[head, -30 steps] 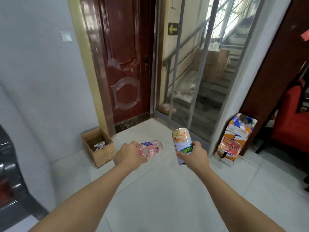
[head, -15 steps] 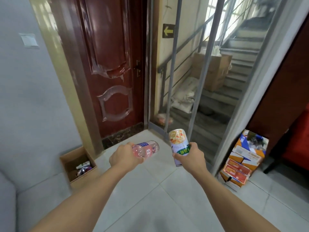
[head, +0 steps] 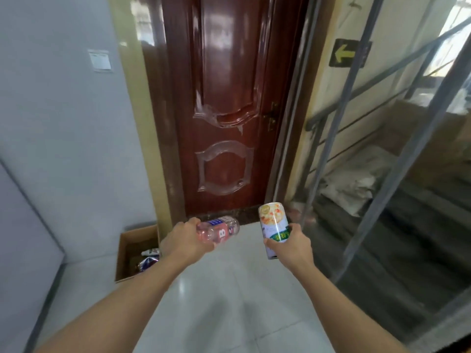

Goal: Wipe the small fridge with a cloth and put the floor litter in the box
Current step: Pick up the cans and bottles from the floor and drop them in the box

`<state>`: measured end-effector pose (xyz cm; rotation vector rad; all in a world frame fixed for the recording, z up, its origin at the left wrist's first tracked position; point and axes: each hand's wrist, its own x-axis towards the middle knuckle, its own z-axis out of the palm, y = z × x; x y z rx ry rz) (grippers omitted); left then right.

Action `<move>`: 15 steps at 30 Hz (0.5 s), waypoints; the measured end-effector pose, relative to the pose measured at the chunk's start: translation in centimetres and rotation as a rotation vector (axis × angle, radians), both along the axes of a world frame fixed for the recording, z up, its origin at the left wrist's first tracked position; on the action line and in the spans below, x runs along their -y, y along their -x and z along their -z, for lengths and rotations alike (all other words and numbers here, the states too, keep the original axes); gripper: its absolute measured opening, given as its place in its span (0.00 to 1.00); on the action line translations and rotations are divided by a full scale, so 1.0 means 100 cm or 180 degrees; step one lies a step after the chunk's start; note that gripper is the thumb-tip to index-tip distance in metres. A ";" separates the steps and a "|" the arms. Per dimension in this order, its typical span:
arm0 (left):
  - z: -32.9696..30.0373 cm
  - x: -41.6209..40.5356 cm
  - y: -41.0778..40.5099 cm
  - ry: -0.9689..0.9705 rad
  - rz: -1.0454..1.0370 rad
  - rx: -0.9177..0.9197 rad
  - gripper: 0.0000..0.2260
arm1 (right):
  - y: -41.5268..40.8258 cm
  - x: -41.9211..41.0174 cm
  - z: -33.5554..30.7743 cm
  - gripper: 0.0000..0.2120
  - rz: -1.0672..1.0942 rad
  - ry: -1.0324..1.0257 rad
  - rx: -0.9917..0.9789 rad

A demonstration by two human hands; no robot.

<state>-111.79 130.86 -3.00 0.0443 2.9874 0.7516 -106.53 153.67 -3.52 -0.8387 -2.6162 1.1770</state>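
My left hand (head: 184, 242) grips a clear plastic bottle (head: 221, 229) with a pinkish label, lying sideways and pointing right. My right hand (head: 293, 247) holds a tall drink can (head: 274, 225) upright, white with a fruit picture and a green band. An open cardboard box (head: 127, 250) stands on the floor against the wall, just left of my left hand, with a few wrappers (head: 149, 259) inside. A pale grey panel (head: 23, 250) at the far left edge may be the fridge; I cannot tell.
A dark red door (head: 226, 110) is straight ahead. To the right, a glass partition with metal bars (head: 407, 159) closes off a stairwell. White floor tiles (head: 229, 301) lie underfoot. A light switch (head: 100, 60) is on the grey wall.
I have walked closer to the door and turned left; the box has shifted from far left toward my left hand. The stacked cartons and red chair have left the view. Both hands hold the same items.
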 end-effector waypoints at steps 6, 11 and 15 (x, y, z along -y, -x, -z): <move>0.002 -0.011 0.058 -0.0116 -0.0401 0.0064 0.26 | 0.094 -0.013 0.013 0.30 -0.0384 0.0108 0.0039; 0.011 -0.010 0.126 -0.0126 -0.0689 -0.0051 0.25 | 0.182 -0.009 0.016 0.30 -0.0739 0.0061 0.0098; 0.013 -0.010 0.192 -0.0123 -0.0879 0.0036 0.25 | 0.251 -0.007 0.013 0.29 -0.0983 -0.0050 0.0131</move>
